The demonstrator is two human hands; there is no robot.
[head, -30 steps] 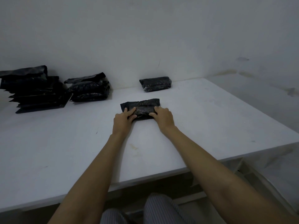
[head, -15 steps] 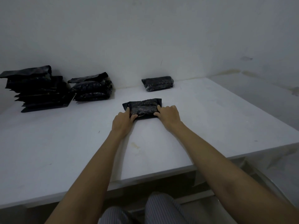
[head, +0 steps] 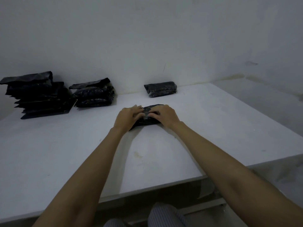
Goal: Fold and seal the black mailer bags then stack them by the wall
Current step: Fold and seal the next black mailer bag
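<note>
Both hands, left [head: 129,115] and right [head: 164,114], pinch a pale strip [head: 145,115] atop the folded bag [head: 144,122] at table [head: 213,128] centre, apparently sealing it; next likely comes pressing it shut, then carrying it to the sealed bag [head: 160,89] at 12 o'clock by the wall [head: 147,38].

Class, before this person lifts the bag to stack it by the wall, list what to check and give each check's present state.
1. Both hands on the bag: ok; left hand and right hand cover the mailer bag.
2. Flap sealed: cannot tell; fingers hide it.
3. Bag folded compact: ok.
4. Place by the wall: ok; one folded bag lies there, nothing on top.
5. Way across the table to it: ok.
6. More unfolded bags waiting: ok; two stacks at left.
</note>
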